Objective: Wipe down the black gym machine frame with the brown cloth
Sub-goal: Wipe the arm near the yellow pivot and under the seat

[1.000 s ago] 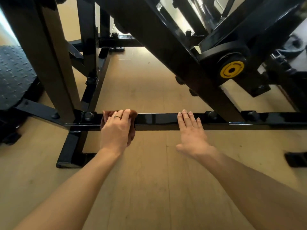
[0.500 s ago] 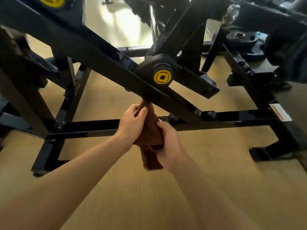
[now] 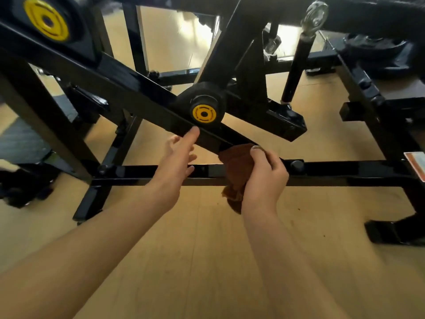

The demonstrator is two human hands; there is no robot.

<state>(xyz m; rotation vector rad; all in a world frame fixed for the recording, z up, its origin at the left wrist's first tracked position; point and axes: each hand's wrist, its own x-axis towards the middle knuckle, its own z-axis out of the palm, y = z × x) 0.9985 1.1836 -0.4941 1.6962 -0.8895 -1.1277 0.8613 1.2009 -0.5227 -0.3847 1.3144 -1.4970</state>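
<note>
Head view shows your right hand (image 3: 264,178) gripping the brown cloth (image 3: 236,171) just under the slanted bar (image 3: 142,97) of the black frame, left hand (image 3: 174,164) loose-fingered beside it — next, likely, press and stroke along that bar.

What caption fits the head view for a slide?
Right hand grips brown cloth at the black frame's diagonal bar; open left hand reaches toward it.

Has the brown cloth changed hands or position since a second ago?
Yes. The brown cloth went from the left hand, low on the horizontal base bar, into the right hand, now up under the diagonal beam.
</note>
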